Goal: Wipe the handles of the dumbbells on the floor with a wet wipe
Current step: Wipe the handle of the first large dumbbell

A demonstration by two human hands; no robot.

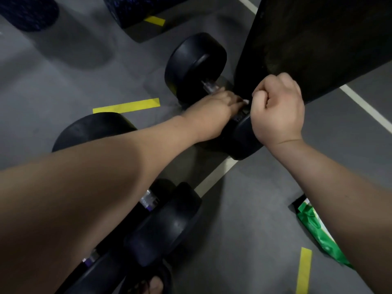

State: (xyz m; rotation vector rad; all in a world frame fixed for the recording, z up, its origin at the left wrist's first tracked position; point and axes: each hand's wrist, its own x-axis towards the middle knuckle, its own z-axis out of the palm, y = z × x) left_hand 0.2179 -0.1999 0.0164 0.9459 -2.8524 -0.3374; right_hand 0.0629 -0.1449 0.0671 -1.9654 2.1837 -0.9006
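A black dumbbell (196,66) lies on the grey floor at the centre, beside a dark upright panel. My left hand (214,112) reaches over its metal handle (210,85) and grips it, with a bit of white wet wipe (246,101) showing at the fingertips. My right hand (277,109) is curled into a fist just above the dumbbell's near head (239,143); nothing shows inside it. A second dumbbell (169,225) lies nearer, its handle (148,200) partly hidden under my left forearm. A third handle (90,258) shows at the bottom left.
A green wet wipe pack (318,230) lies on the floor at the right. The dark panel (318,39) stands close behind the far dumbbell. Dark foam rollers (131,9) sit at the top. Yellow tape strips (127,105) and white lines mark the floor. A sandalled foot (153,283) is at the bottom.
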